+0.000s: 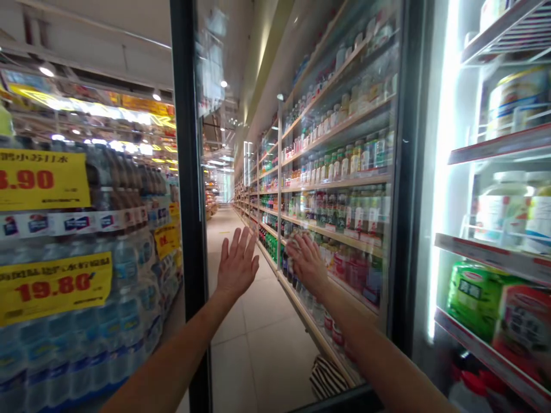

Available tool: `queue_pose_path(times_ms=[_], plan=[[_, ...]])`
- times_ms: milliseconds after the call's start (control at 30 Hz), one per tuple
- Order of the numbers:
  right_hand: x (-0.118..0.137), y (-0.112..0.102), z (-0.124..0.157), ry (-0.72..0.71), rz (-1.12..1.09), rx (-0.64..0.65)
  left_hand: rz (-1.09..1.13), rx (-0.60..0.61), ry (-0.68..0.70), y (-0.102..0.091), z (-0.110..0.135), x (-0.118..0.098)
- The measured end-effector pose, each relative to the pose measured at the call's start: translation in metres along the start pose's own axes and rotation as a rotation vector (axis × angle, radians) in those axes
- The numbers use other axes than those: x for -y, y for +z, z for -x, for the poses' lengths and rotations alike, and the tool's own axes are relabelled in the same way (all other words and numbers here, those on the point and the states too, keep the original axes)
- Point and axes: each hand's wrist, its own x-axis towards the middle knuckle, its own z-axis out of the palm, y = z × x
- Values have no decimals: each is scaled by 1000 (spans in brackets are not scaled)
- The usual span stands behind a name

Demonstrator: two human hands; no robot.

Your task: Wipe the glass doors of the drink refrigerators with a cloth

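A glass cooler door [258, 373] with a black frame stands swung open in front of me. My left hand [238, 265] lies against the glass, fingers stretched and spread, holding nothing. To its right, my right hand [309, 261] presses a crumpled pale cloth [294, 236] on the pane. Most of that cloth is hidden under my palm and fingers, and only its edges show. Through or in the glass appear long shelves of bottles and a tiled aisle.
On the right is the lit cooler, its shelves [495, 258] holding bottles and green and red packs [473, 295]. Stacked shrink-wrapped water bottles [55, 350] with yellow price signs [55, 287] stand at the left. Black-and-white striped fabric [327, 378] shows low in the glass.
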Motion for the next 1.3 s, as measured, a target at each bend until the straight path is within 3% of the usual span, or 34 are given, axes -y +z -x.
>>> queue_pose_path(times_ms=[133,200,367,467,667,733,833,900,933,1033,1100,1167,1300], plan=[[-27,-2,1,296,102,-168,14,2,-5,0,0,0],[-25,-4,5,324,121,-162,7,5,-6,0,0,0],[16,-4,25,46,49,68,-5,-1,-1,-1,-1,-1],[15,-1,23,-23,28,66,13,-6,-3,0,0,0],[-22,0,-6,339,133,-183,1,-7,1,2,1,1],[-17,-1,-6,283,118,-136,-11,-13,9,2,1,1],[-6,-3,1,9,52,32,-15,-24,15,1,0,0],[-8,-4,-1,-80,31,61,-23,-35,17,1,0,0],[-14,-5,-5,-50,40,35,-30,-35,17,1,0,0],[-31,-6,-25,214,113,-126,-49,-36,24,1,0,0],[-33,-5,-34,284,139,-167,-55,-31,27,1,0,0],[-20,-3,-31,165,122,-98,-58,-29,28,1,0,0],[12,2,-13,-212,15,92,-50,-33,23,1,0,0]])
